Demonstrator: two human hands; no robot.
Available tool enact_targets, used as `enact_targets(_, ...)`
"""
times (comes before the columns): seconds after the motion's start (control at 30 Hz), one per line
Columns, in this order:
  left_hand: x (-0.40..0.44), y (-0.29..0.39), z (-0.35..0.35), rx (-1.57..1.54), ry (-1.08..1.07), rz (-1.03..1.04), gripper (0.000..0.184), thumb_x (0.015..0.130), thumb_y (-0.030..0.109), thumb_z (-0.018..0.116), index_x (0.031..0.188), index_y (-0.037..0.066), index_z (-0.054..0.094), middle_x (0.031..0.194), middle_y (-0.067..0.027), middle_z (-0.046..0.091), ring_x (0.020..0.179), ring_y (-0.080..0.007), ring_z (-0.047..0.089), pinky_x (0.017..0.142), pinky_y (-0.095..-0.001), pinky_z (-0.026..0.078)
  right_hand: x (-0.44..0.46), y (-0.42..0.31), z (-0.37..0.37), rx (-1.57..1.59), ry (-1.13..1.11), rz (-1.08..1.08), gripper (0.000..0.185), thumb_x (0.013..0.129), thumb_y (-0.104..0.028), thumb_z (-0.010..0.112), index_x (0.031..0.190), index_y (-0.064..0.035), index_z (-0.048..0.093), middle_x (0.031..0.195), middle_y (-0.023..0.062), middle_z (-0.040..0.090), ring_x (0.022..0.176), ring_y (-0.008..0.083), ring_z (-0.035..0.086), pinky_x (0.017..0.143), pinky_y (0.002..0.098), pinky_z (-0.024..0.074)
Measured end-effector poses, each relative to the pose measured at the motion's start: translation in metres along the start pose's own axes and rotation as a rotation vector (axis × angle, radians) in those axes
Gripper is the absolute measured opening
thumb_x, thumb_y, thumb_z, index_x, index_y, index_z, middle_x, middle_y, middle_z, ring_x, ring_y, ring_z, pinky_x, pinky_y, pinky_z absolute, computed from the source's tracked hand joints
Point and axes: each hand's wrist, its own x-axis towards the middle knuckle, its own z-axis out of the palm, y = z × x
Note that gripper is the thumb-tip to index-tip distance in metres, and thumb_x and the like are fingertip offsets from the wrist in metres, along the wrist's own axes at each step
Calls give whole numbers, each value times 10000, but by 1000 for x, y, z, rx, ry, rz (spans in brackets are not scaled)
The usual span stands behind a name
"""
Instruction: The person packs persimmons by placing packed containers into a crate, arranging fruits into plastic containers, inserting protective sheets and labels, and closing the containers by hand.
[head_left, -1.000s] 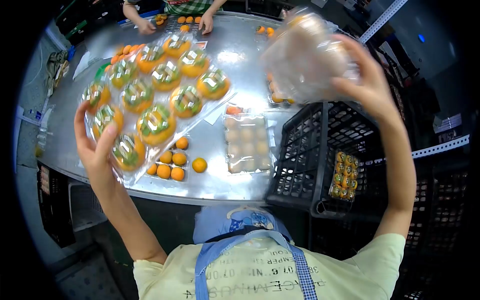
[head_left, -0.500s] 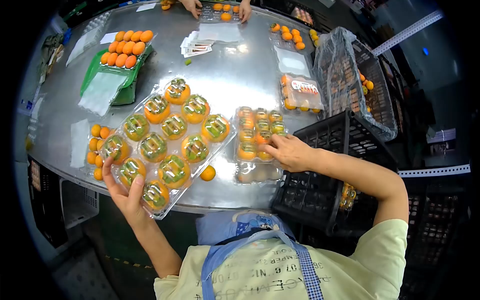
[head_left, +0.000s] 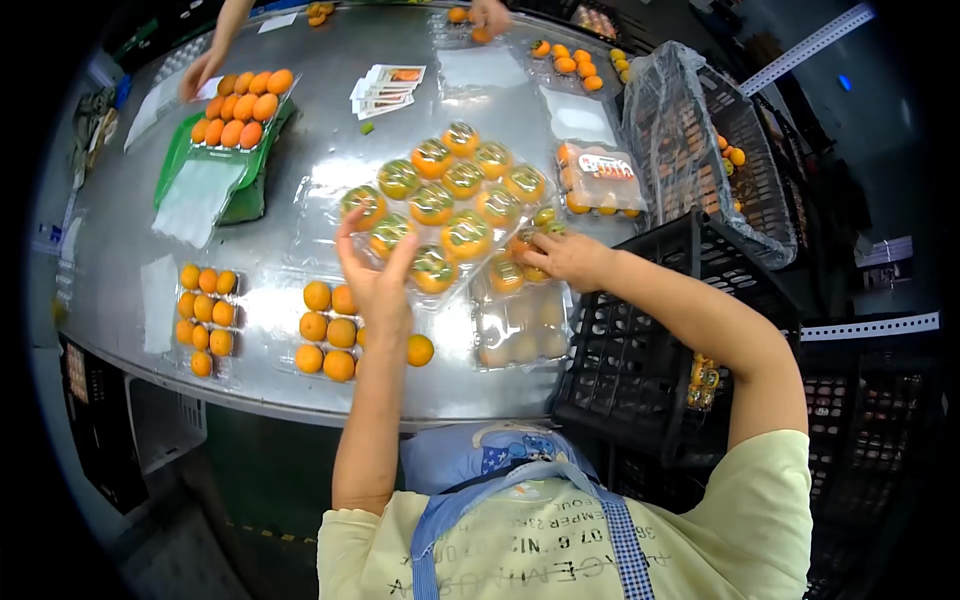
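Note:
My left hand (head_left: 377, 270) grips the near left edge of a clear plastic tray of orange fruit with green tops (head_left: 465, 235), held tilted above the steel table (head_left: 270, 375). At the right, my right hand (head_left: 565, 258) has its fingers closed on a second tray of persimmon-like fruit (head_left: 507, 273), partly hidden behind the held tray. Beneath that second tray shows a clear pack with pale contents (head_left: 520, 328). An open tray of orange fruit (head_left: 328, 330) lies left of my left forearm, with a single orange fruit (head_left: 420, 350) to its right.
A black crate (head_left: 625, 370) stands at the right, and a plastic-lined crate (head_left: 670, 130) behind it. On the left are a green stand (head_left: 240, 205) with a fruit tray and another fruit tray (head_left: 207, 312). Another person's hands (head_left: 200, 72) reach in across the table's far side.
My left hand has moved right and away from me with its tray, uncovering the fruit tray on the table. The other person's one hand has come to the tray on the green stand.

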Motion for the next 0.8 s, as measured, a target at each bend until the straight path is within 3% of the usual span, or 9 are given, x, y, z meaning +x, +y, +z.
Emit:
enact_targets(0.13, -2, -54, 34, 11, 18, -2, 615, 743, -39, 702, 1269, 102, 417, 1281, -97, 403, 1168, -202, 434, 979, -321, 402, -6, -1, -4, 130, -45, 65, 693, 710, -47, 636, 1347, -153, 384, 1281, 161, 428, 1124, 338, 519, 865, 419, 482)
enact_targets(0.17, -6, -67, 45, 56, 46, 10, 605, 743, -31, 698, 1262, 92, 414, 1271, -103, 405, 1185, -212, 410, 1008, -334, 360, -11, -5, 2, 10, 69, 86, 660, 710, -96, 667, 1326, -147, 434, 1221, 140, 487, 1122, 327, 527, 868, 420, 481)
enact_targets(0.27, -20, -96, 67, 242, 91, 76, 582, 767, -10, 678, 1268, 67, 393, 1267, -108, 403, 1213, -224, 385, 1050, -360, 293, -41, -20, -49, 258, 7, 87, 599, 726, -153, 694, 1285, -124, 478, 1105, 129, 567, 1025, 319, 583, 826, 415, 499)
enact_targets(0.37, -22, -122, 82, 8, 150, 21, 565, 783, 4, 673, 1266, 47, 383, 1278, -113, 396, 1218, -229, 382, 1059, -358, 277, -93, -30, -93, 467, 146, 188, 494, 757, -165, 694, 1220, -103, 534, 974, 117, 618, 900, 319, 620, 766, 406, 515)
enact_targets(0.43, -8, -131, 89, 183, 195, 82, 591, 774, 17, 698, 1271, 56, 381, 1293, -120, 388, 1226, -233, 383, 1048, -353, 308, -131, -28, -106, 473, 370, 210, 408, 781, -152, 679, 1169, -90, 569, 939, 112, 634, 847, 324, 626, 724, 394, 523)
enact_targets(0.6, 22, -149, 98, 170, 163, 115, 602, 797, 9, 672, 1293, 40, 332, 1285, -137, 390, 1212, -241, 403, 1029, -356, 336, -240, -26, -95, 695, 565, 708, 358, 794, -10, 663, 1144, -42, 599, 922, 95, 641, 802, 171, 641, 735, 292, 519)
enact_targets(0.63, 28, -163, 91, 370, 154, 175, 600, 799, 20, 680, 1290, 36, 335, 1292, -155, 391, 1201, -258, 419, 1024, -357, 343, -260, -27, -83, 732, 605, 810, 350, 803, 0, 652, 1147, -34, 595, 912, 85, 638, 787, 151, 628, 731, 283, 514)
enact_targets(0.73, 37, -178, 81, 386, 156, 88, 598, 805, 29, 679, 1293, 37, 333, 1306, -166, 386, 1200, -267, 426, 1021, -361, 350, -311, -33, -47, 703, 655, 982, 304, 821, -14, 636, 1123, -26, 602, 869, 66, 648, 762, 130, 614, 710, 260, 495)
enact_targets(0.8, 37, -177, 80, 574, 93, 84, 608, 811, 66, 683, 1307, 57, 330, 1299, -171, 420, 1206, -279, 437, 1013, -372, 361, -342, -36, -19, 798, 630, 1130, 287, 827, -34, 632, 1112, -25, 604, 845, 58, 648, 750, 119, 609, 707, 254, 490)
